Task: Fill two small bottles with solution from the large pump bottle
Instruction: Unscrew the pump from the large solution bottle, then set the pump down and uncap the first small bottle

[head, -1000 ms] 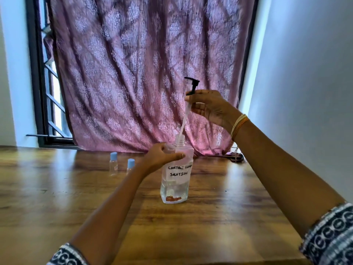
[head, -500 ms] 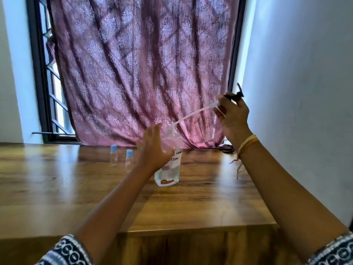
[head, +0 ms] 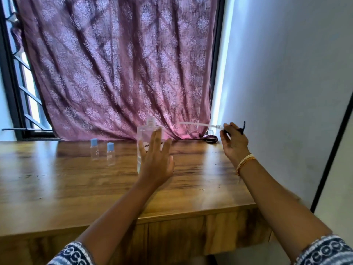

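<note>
The pump (head: 232,127) has come fully out of the large bottle (head: 148,138), which stands open-necked at mid-frame. The right hand (head: 234,143) grips the pump head at center right, tube lying level. The left hand (head: 156,159) has let go, fingers spread. The 2 small bottles (head: 103,153), left of center, remain capped, so uncapping likely comes next.

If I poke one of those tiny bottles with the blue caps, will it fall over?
Probably, yes. Each small bottle stands upright, tall and narrow, so a high poke could tip it. It looks clear and empty, so likely light. Once down, its round body might roll along the smooth table.
</note>
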Demonstrator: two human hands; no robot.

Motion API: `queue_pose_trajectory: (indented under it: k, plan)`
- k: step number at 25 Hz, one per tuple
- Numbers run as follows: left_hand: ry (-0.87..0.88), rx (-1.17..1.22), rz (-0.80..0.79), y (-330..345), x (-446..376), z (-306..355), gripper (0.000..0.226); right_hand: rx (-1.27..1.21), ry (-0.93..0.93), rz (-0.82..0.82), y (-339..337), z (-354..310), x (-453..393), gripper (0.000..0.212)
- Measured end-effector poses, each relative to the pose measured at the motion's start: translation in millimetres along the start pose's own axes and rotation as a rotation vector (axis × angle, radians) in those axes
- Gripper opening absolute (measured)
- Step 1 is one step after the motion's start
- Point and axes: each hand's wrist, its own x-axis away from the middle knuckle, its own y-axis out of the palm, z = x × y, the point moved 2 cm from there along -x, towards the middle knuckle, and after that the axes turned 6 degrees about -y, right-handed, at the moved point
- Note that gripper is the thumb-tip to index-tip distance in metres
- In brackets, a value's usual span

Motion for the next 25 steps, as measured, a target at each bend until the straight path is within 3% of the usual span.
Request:
queue_pose_trajectory:
  k: [2, 4, 8, 10, 12, 14, 17, 22, 25]
  plan:
    - [0.072, 0.043, -0.068, 8, 7, 14, 0.048, 0.145, -0.073, -0.007, -26, 17, -1, 0.026]
    - [0.117, 0.098, -0.17, 17, 13, 22, 0.041, 0.483, -0.244, -0.059, -52, 30, -2, 0.034]
    - [0.147, 0.245, -0.414, 31, 20, 18, 0.036, 1.137, -0.593, -0.346, -83, 37, -1, 0.031]
    - [0.118, 0.273, -0.538, 38, 24, 13, 0.038, 1.388, -0.612, -0.56, -94, 40, -3, 0.03]
    - [0.084, 0.314, -0.616, 41, 27, 11, 0.036, 1.579, -0.503, -0.709, -101, 43, -5, 0.023]
    - [0.075, 0.356, -0.641, 40, 27, 11, 0.031, 1.67, -0.37, -0.753, -102, 42, -5, 0.025]
    - [0.069, 0.396, -0.657, 34, 25, 10, 0.026, 1.779, -0.276, -0.846, -94, 42, 1, 0.05]
    - [-0.015, 0.501, -0.475, 12, 19, -10, 0.017, 1.585, -0.616, -0.779, -59, 54, 27, 0.05]
    - [-0.041, 0.476, -0.294, -13, 17, -38, 0.013, 1.467, -0.562, -0.899, -19, 83, 49, 0.051]
